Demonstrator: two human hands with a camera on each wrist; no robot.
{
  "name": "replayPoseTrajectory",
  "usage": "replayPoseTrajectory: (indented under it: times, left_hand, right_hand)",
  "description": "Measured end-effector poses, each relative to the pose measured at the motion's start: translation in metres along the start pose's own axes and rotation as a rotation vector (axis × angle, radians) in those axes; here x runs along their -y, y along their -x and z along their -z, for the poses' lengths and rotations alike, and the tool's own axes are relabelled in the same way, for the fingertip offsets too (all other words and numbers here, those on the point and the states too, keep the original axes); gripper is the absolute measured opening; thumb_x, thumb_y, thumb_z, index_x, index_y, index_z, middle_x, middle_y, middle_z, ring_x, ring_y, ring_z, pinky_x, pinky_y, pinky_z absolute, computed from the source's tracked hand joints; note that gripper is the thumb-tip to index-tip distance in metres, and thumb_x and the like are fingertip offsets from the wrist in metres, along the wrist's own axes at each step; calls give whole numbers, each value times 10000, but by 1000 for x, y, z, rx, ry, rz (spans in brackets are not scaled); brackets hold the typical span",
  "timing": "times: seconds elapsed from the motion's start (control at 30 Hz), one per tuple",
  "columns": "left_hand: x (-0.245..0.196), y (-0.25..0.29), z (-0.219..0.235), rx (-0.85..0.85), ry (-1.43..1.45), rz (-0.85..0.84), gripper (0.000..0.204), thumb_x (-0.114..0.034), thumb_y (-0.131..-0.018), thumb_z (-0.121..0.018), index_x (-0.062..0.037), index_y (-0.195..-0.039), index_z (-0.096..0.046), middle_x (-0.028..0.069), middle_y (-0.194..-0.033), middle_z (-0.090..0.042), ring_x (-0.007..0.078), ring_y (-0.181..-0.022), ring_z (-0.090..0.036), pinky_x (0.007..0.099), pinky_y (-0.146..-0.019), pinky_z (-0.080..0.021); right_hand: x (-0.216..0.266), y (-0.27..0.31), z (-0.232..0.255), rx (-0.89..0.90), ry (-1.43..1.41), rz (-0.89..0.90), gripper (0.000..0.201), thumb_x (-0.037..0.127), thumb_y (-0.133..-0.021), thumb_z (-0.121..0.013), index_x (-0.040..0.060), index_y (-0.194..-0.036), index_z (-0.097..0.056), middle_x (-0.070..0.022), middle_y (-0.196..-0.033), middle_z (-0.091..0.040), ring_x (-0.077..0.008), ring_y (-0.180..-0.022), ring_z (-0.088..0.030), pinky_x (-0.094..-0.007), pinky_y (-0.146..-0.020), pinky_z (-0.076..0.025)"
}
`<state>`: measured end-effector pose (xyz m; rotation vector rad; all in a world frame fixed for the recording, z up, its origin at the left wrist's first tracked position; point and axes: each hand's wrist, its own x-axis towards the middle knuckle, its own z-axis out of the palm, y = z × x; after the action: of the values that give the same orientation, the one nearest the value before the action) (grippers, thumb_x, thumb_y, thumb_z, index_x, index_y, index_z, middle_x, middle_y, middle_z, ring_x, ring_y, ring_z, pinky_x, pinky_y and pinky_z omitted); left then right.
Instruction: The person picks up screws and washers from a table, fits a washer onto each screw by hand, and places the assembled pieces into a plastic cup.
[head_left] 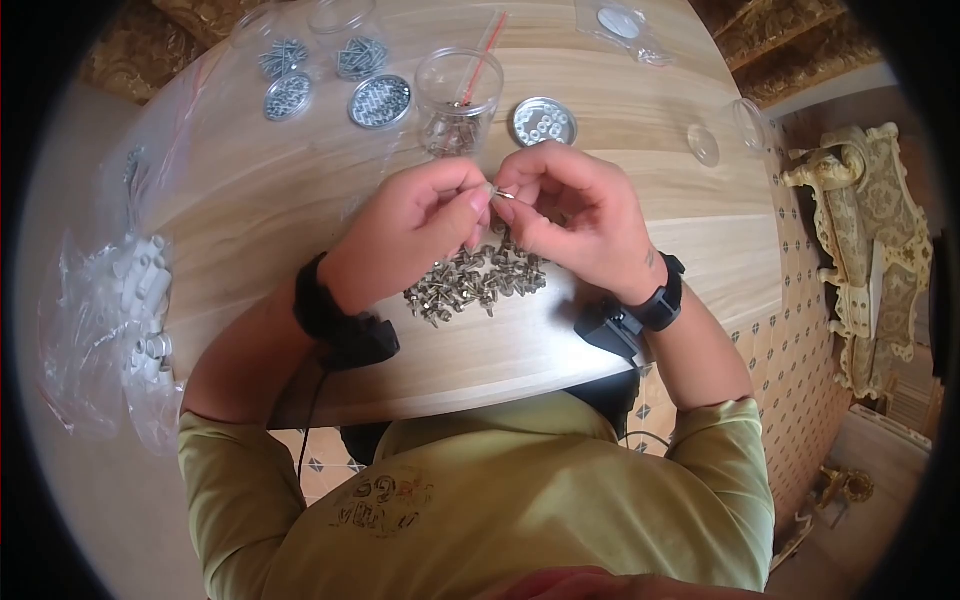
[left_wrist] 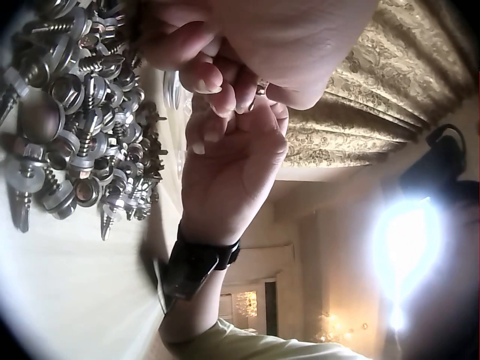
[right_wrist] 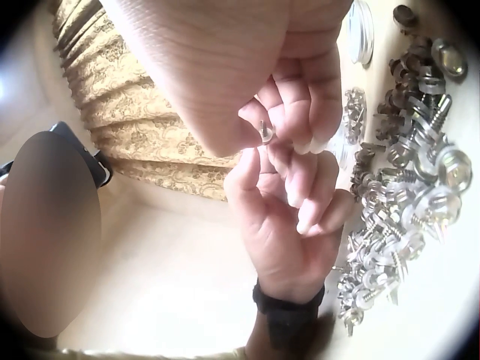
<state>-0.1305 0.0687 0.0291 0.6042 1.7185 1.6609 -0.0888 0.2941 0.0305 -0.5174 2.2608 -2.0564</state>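
Over the table, the fingertips of both hands meet around one small metal screw (head_left: pixel 506 195). My left hand (head_left: pixel 420 225) pinches it between thumb and index finger. From the other side, thumb and fingers of my right hand (head_left: pixel 592 215) pinch the same screw. In the right wrist view, part of the screw (right_wrist: pixel 265 133) shows between the fingertips; the rest is hidden by them. Under the hands lies a loose pile of hex-head screws (head_left: pixel 485 280) with washers on them. The left wrist view shows these screws (left_wrist: pixel 90 124) close up, beside the hands.
Beyond the hands stands a clear plastic tub (head_left: pixel 462 75) with some screws inside. Round containers of silvery hardware (head_left: pixel 380 102) are at its left, and a tin of washers (head_left: pixel 543 122) at its right. A plastic bag of white fittings (head_left: pixel 145 290) lies far left. Clear lids (head_left: pixel 703 145) lie right.
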Motion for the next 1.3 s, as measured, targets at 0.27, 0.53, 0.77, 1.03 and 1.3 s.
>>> replayPoseTrajectory:
  times: [0.27, 0.53, 0.77, 1.03, 1.3]
  left_hand:
    - [5, 3, -7, -91, -206, -127, 199, -176, -1095, -505, -28, -971, -555, -27, -747, -498, 62, -682, -411, 249, -622, -386]
    - [12, 2, -14, -91, 7, -84, 202, -177, -1123, -435, -57, -975, -503, 2, -790, -544, 62, -663, -499, 239, -607, -436]
    - [-9, -1, -12, -91, 177, 60, 182, -202, -1122, -404, -56, -1139, -512, 32, -869, -563, 60, -656, -484, 188, -548, -343]
    - [-6, 0, -9, 27, 503, 93, 265, -235, -1134, -438, -26, -1273, -525, 42, -946, -573, 66, -631, -469, 214, -532, -351]
    - [-5, 0, -7, 48, 683, 117, 207, -228, -1127, -469, -43, -1175, -550, 23, -846, -555, 66, -595, -434, 224, -525, -361]
  right_hand:
    - [0, 2, 0, 92, -172, -22, 151, -34, -976, -657, -33, -1122, -619, -36, -957, -645, -78, -838, -618, -241, -730, -527]
    - [-8, 2, -3, 56, -108, -12, 154, -19, -963, -639, 2, -1115, -634, -44, -931, -694, -85, -866, -662, -250, -752, -551]
    - [4, 1, -6, -193, 160, 148, 195, 35, -983, -693, 41, -1176, -664, -92, -1028, -742, -158, -848, -722, -282, -736, -579]
    - [2, -1, -11, -172, 242, 222, 205, 12, -993, -674, 32, -1197, -664, -86, -1060, -757, -150, -845, -723, -272, -728, -577]
    - [0, -1, -8, -157, -47, 89, 270, -16, -1015, -637, 0, -1281, -594, -108, -1128, -767, -81, -826, -678, -242, -703, -556]
